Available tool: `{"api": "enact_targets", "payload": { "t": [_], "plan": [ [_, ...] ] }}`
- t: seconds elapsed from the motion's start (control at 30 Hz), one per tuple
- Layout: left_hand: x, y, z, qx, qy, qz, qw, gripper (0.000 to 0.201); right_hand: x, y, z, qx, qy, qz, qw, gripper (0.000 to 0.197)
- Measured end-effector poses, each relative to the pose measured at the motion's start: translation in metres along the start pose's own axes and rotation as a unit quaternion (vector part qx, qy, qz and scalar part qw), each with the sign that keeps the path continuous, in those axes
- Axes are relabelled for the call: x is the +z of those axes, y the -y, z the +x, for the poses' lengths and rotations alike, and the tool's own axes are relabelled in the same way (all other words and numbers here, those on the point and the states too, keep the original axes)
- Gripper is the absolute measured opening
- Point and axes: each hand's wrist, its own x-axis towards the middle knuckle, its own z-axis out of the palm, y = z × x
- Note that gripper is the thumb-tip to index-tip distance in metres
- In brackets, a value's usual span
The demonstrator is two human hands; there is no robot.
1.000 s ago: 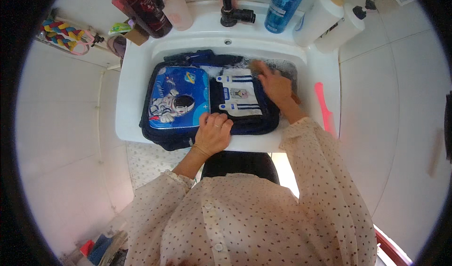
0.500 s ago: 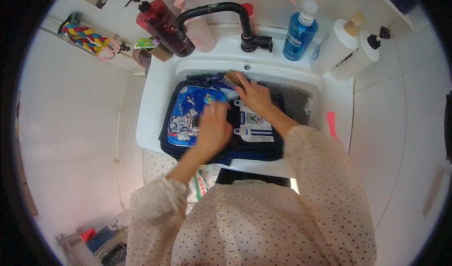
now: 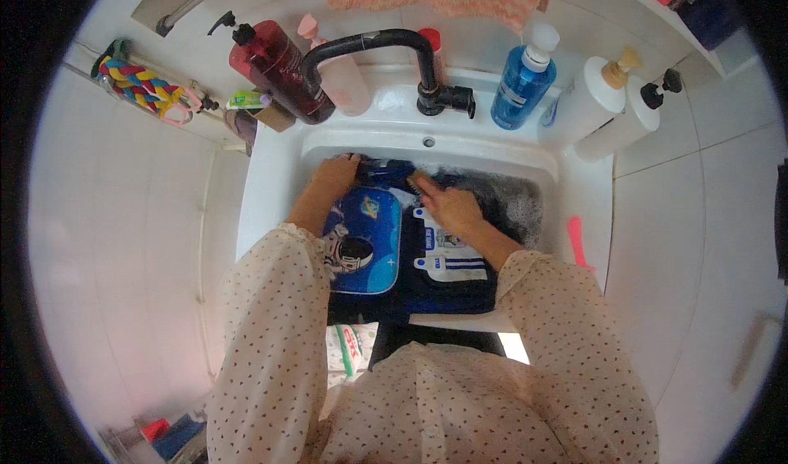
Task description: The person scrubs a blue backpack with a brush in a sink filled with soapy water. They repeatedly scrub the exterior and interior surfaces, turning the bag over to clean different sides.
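Note:
A dark blue backpack (image 3: 451, 300) lies in the sink. Its front carries a bright blue astronaut panel (image 3: 382, 242) on the left and a white printed patch (image 3: 450, 263) on the right. At the bag's far left edge, my left hand (image 3: 332, 178) is closed on the dark fabric, fingertips partly hidden. My right hand (image 3: 451, 208) grips a small tan scrubbing brush (image 3: 417, 182), pressed against the bag's wet upper part. White suds show beside the brush. Most of the brush is covered by my fingers.
Murky, foamy water (image 3: 517, 201) fills the white sink's (image 3: 595, 201) right side. A black faucet (image 3: 369, 41) arches over the back rim. A red pump bottle (image 3: 283, 70), a pink one (image 3: 345, 82), a blue one (image 3: 523, 82) and white ones (image 3: 587, 103) stand around. A pink-red strip (image 3: 577, 238) lies at right.
My left hand has moved from the astronaut panel to the bag's far left edge. My right hand with the brush has shifted slightly right. The view has tilted, so the sink sits lower.

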Motion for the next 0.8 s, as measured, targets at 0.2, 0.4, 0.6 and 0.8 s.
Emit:
{"api": "enact_targets", "payload": {
  "t": [0.2, 0.4, 0.6, 0.8],
  "plan": [
    [0.027, 0.013, 0.017, 0.056, -0.017, -0.002, 0.998, 0.028, -0.024, -0.028, -0.031, 0.083, 0.070, -0.012, 0.994, 0.050],
    [-0.036, 0.002, -0.001, 0.081, -0.048, 0.052, 0.994, 0.022, -0.005, -0.099, -0.090, 0.241, 0.001, 0.196, 0.951, 0.082],
    [-0.096, 0.004, -0.028, 0.102, -0.156, 0.119, 0.975, 0.016, 0.009, -0.081, -0.099, 0.346, 0.013, 0.489, 0.801, 0.118],
    [-0.136, -0.012, -0.025, 0.113, -0.186, 0.157, 0.963, 0.023, 0.015, -0.072, -0.098, 0.332, -0.003, 0.592, 0.734, 0.111]
  ]
}}
